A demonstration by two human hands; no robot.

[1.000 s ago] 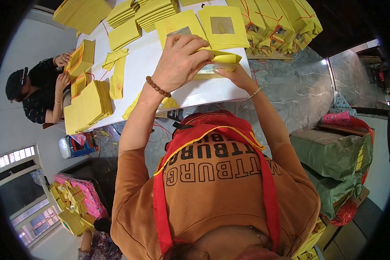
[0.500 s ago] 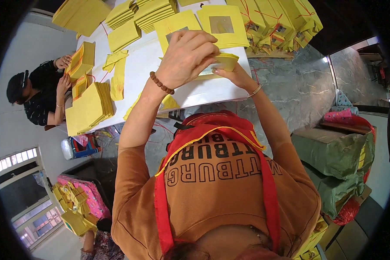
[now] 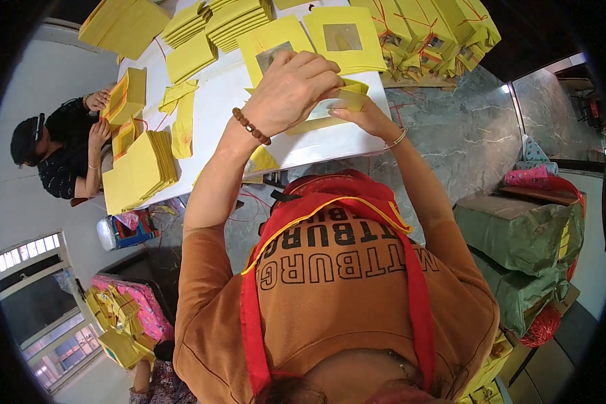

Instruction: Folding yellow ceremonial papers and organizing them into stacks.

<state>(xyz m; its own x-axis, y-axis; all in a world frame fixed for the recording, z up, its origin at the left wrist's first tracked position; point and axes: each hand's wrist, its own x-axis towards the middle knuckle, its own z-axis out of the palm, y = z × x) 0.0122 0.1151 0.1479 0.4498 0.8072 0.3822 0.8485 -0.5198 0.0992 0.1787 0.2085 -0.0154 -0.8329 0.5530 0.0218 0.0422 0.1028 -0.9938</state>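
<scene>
Since a second ago little has shifted: both hands remain over the same folded sheet at the near edge of the white desk (image 3: 215, 114), the left hand having turned slightly so its fingers curl further over the fold.

Beyond the hands, at the far side of the desk, lie two flat yellow paper squares with silvery foil centres (image 3: 343, 37), and farther right of them bundled yellow paper stacks tied with red string (image 3: 431, 30). Far to the left of the left hand sits a tall stack of plain yellow paper sheets (image 3: 141, 168), where a seated co-worker in dark clothes (image 3: 60, 151) handles other sheets.

Closer in, the left hand (image 3: 293, 91), with a brown bead bracelet at the wrist, is closed in a pinch over the top of the small folded yellow paper sheet (image 3: 350, 94). The right hand (image 3: 363, 118) comes from below and right, its fingers grasping the same sheet's lower edge.

That sheet lies between the two hands, just right of the left hand and just above the right, its long axis running roughly left to right across the desk edge. Neither hand is clearly nearer; both touch it.
</scene>
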